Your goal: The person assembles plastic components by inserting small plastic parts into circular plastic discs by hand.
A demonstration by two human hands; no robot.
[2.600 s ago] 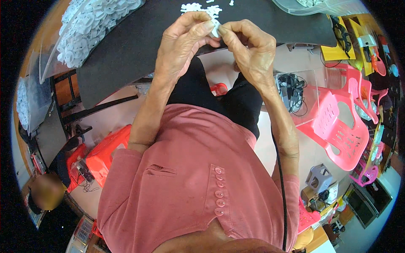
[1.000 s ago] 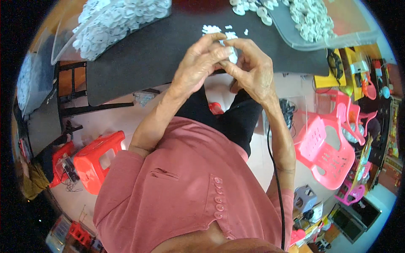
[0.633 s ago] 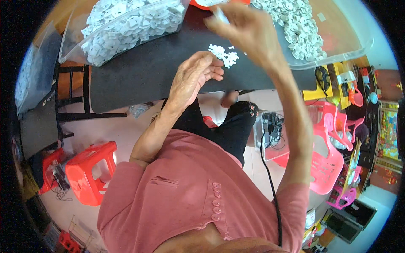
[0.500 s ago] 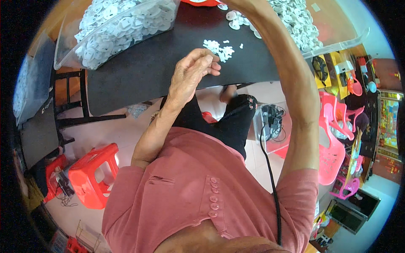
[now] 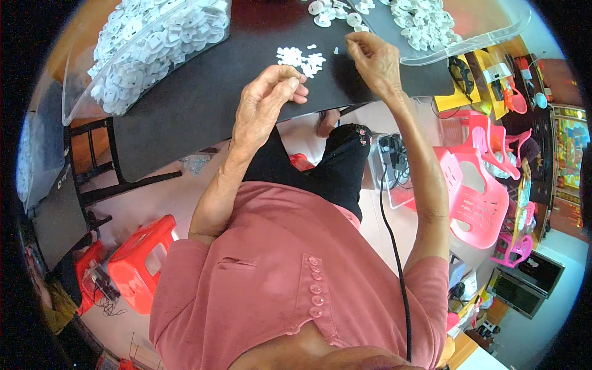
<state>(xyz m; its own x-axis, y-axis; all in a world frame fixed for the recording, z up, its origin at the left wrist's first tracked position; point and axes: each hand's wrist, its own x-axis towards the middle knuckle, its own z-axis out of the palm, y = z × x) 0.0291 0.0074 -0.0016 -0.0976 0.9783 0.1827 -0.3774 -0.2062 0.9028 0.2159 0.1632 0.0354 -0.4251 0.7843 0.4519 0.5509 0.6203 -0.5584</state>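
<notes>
My left hand (image 5: pixel 266 102) is over the front part of the dark table, its thumb and fingers curled together. Whatever it may be pinching is hidden or too small to name. Just beyond its fingertips lies a small pile of tiny white plastic pieces (image 5: pixel 300 60). To the right, my right hand (image 5: pixel 376 63) is bent with thumb and fingertips closed; I cannot make out anything between them. Loose white round plastic parts (image 5: pixel 322 18) lie beyond it, near the far edge of the view. Two tiny white pieces sit apart between the pile and my right hand.
A clear bin (image 5: pixel 139 65) heaped with white round parts stands at the table's left. Another clear tray (image 5: pixel 468 48) with such parts is at the right. A red stool (image 5: pixel 143 262), pink chairs (image 5: pixel 478 203) and a black cable (image 5: pixel 394 246) are around me.
My right hand has come back from the far edge, near a red thing, to the right of the small pile. My left hand stays curled beside the pile. The view has shifted slightly.
</notes>
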